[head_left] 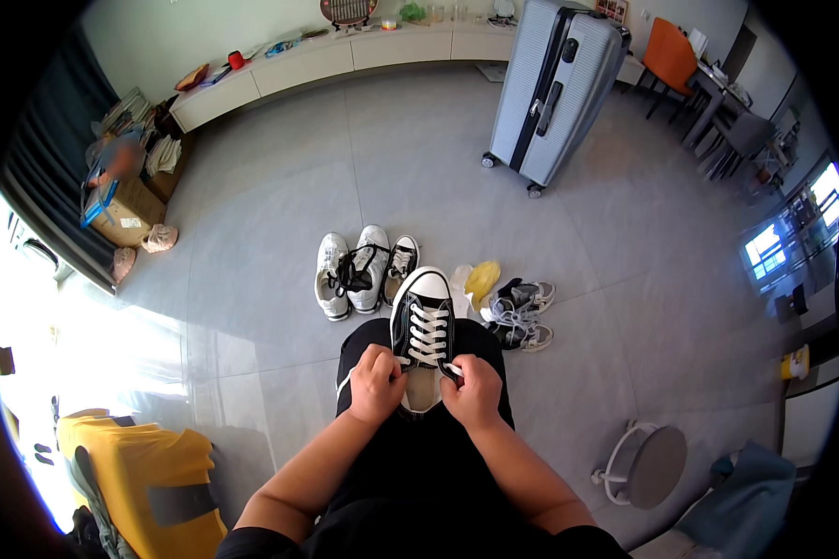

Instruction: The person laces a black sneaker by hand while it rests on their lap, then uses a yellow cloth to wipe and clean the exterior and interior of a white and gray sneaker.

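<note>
A black low-top canvas sneaker (pixel 404 321) with a white rubber toe cap rests on my lap, toe pointing away from me. Its white shoelace (pixel 428 334) criss-crosses up the front to the top eyelets. At the left side of the shoe opening, my left hand (pixel 378 383) is closed on one end of the lace, and a white strand hangs past it onto my thigh. Opposite, my right hand (pixel 474 390) pinches the other end just outside the top eyelet. The beige insole shows between both hands.
Beyond my knees stand white sneakers (pixel 371 265) and the matching black sneaker (pixel 402 256). Right of them lie a yellow crumpled item (pixel 483 279) and grey sneakers (pixel 524 317). A silver suitcase (pixel 555 93) stands farther off; a round stool (pixel 655 468) is at lower right.
</note>
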`<state>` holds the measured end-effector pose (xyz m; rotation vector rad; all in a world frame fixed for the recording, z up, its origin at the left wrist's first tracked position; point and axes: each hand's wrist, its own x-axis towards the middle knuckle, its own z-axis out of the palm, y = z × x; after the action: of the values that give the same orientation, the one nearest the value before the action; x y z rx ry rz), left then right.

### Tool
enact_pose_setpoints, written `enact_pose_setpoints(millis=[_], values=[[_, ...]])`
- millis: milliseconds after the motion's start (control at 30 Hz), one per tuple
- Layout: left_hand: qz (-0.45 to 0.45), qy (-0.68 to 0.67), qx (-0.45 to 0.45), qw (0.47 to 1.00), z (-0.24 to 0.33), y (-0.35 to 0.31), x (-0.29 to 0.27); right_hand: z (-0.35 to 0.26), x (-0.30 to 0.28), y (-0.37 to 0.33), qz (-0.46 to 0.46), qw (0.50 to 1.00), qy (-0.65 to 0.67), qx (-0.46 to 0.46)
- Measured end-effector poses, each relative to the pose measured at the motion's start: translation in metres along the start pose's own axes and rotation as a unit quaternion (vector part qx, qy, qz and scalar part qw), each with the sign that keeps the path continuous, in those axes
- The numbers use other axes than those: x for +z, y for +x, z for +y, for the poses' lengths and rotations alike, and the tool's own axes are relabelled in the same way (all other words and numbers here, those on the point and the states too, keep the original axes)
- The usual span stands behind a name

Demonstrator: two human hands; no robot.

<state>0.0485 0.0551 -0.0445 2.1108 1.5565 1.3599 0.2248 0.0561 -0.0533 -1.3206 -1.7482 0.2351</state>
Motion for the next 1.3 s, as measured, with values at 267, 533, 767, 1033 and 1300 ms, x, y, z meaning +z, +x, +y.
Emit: enact_pose_setpoints(millis=[267,533,767,1033,1300], values=[[-0.021,0.016,0.039,0.999,-0.007,0.012,0.003,0.004,0.01,0.006,-0.002,1.0,-0.004,0.005],[-0.052,0.105,0.207,0.971,0.002,0.034,-0.001,0.004,0.011,0.01,-0.019,1.0,-0.016,0.014],[-0.12,0.155,0.232,0.953,0.0,0.036,-0.006,0.002,0.01,0.01,-0.012,1.0,0.007,0.025],[-0.114,0.228,0.141,0.957,0.011,0.031,-0.001,0.002,0.01,0.009,0.008,0.999,0.05,0.01],[-0.119,0.148,0.155,0.969,0.002,0.026,-0.008,-0.001,0.005,0.008,-0.002,0.997,0.048,-0.054]])
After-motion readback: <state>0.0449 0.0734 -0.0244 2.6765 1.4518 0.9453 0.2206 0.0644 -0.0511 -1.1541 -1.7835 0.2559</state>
